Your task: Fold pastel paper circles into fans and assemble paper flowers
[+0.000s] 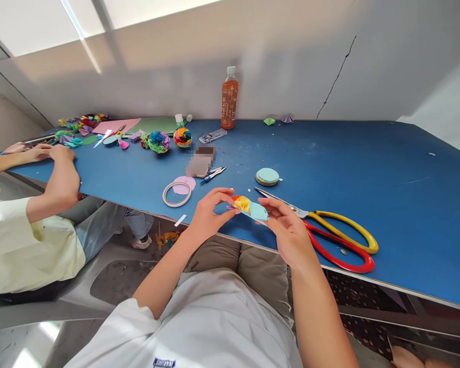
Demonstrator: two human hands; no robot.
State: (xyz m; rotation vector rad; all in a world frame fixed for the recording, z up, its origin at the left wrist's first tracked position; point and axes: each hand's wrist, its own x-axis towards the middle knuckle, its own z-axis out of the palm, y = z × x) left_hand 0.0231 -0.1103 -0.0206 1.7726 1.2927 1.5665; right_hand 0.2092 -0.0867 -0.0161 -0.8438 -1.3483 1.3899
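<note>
Paper discs (250, 207), folded into a small multicoloured bundle, are held just above the near edge of the table (368, 168), pinched between the left hand (209, 212) and the right hand (287, 225) so the layers stay together. Scissors (329, 232) and a disc stack (267, 176) lie within reach; a co-worker's hands (57, 158) rest at the far left.

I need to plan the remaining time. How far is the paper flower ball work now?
Done: two finished multicoloured paper balls sit on the blue table. In hand: the left hand and right hand hold a partly built piece of folded paper circles, only a few colours so far. Left: a stack of cut paper circles beside the scissors is unused.
</note>
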